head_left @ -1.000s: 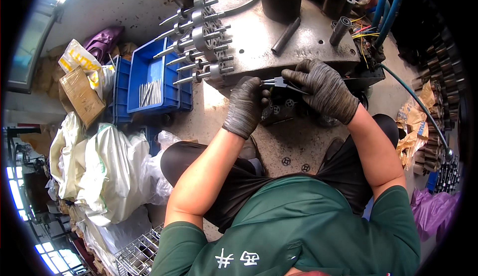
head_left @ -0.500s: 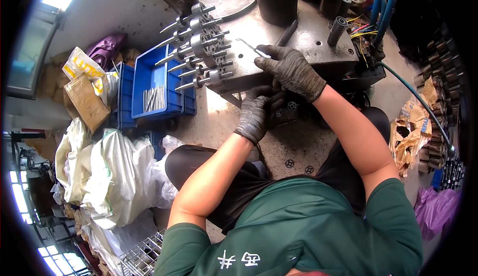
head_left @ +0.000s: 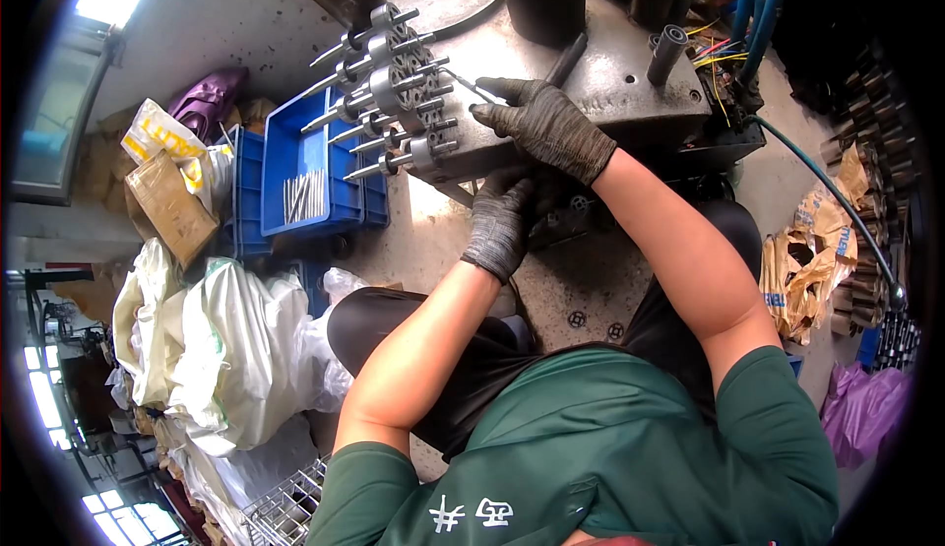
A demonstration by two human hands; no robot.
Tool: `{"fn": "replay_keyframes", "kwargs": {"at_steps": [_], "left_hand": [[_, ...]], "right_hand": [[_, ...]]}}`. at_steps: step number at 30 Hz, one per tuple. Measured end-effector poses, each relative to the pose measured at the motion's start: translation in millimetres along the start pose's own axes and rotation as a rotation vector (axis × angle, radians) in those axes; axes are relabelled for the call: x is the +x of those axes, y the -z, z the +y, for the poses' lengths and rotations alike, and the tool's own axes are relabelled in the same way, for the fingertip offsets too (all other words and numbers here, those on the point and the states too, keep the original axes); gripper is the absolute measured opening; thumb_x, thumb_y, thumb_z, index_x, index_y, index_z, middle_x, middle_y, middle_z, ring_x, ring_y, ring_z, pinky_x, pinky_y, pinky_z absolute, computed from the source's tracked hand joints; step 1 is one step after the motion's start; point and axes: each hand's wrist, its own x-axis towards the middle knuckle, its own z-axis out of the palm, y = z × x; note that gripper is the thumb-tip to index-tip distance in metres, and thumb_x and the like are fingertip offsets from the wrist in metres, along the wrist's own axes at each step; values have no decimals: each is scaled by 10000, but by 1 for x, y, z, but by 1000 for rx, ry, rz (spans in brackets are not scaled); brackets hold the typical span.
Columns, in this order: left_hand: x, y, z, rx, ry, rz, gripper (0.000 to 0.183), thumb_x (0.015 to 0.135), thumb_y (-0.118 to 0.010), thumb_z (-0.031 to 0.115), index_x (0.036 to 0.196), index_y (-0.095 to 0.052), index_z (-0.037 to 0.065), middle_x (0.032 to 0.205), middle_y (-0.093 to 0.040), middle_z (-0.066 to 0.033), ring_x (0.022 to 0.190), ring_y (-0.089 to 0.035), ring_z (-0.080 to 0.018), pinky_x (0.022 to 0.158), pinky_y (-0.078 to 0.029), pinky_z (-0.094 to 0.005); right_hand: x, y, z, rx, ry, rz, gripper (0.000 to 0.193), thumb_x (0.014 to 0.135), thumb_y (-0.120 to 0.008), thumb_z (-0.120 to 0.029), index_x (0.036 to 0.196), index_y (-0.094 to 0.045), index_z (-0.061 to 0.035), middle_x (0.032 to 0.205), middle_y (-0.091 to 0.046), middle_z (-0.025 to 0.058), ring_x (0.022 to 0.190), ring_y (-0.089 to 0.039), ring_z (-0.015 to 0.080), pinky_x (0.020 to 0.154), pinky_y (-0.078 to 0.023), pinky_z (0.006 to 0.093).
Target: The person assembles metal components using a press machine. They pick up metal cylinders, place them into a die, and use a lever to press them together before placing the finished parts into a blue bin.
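My right hand [head_left: 551, 125], in a dark grey knit glove, pinches a thin metal pick with a bent tip [head_left: 467, 84] between thumb and fingers. The pick's tip reaches left to the row of round steel parts with rods through them [head_left: 399, 86], on the left edge of the machine's metal table [head_left: 600, 78]. Whether it touches them, I cannot tell. Below the table's front edge is my left hand [head_left: 500, 219], also gloved. Its fingers are curled and partly lost in shadow; anything inside them is hidden.
Left of the table, a blue bin [head_left: 295, 157] holds several thin metal rods [head_left: 304, 196]. A dark vertical column [head_left: 544, 14] rises from the table, with a short upright cylinder [head_left: 668, 54] to its right. White sacks [head_left: 231, 349] lie at left, torn brown paper [head_left: 817, 260] at right.
My right hand has moved left with the pick, bringing its tip to the round steel parts. My left hand stays below the table edge, its fingers drawn in a little.
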Motion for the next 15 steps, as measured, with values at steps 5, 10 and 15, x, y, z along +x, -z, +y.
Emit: {"fn": "replay_keyframes", "kwargs": {"at_steps": [5, 10, 15], "left_hand": [[7, 6, -4, 72, -11, 25, 294, 1022, -568, 78, 1309, -566, 12, 1177, -693, -158, 957, -703, -242, 783, -594, -329], [10, 11, -6, 113, 0, 30, 281, 1022, -597, 118, 1288, -590, 28, 1143, -704, -129, 925, -695, -215, 755, -578, -311], [17, 18, -9, 205, -28, 91, 251, 1013, -617, 140, 1242, -622, 38, 1072, -708, -103, 891, -678, -180, 739, -557, -299]], "right_hand": [[2, 0, -1, 24, -3, -39, 663, 940, -765, -368, 1437, -562, 22, 1061, -733, 102, 964, -671, 150, 855, -556, 307], [-2, 0, -16, -70, 40, -23, 661, 940, -757, -355, 1441, -554, 25, 1274, -703, 177, 1154, -666, 228, 1022, -519, 366], [-6, -4, -20, -57, -11, -35, 649, 948, -743, -339, 1449, -546, 22, 1356, -664, 188, 1234, -639, 255, 1081, -488, 387]]}}
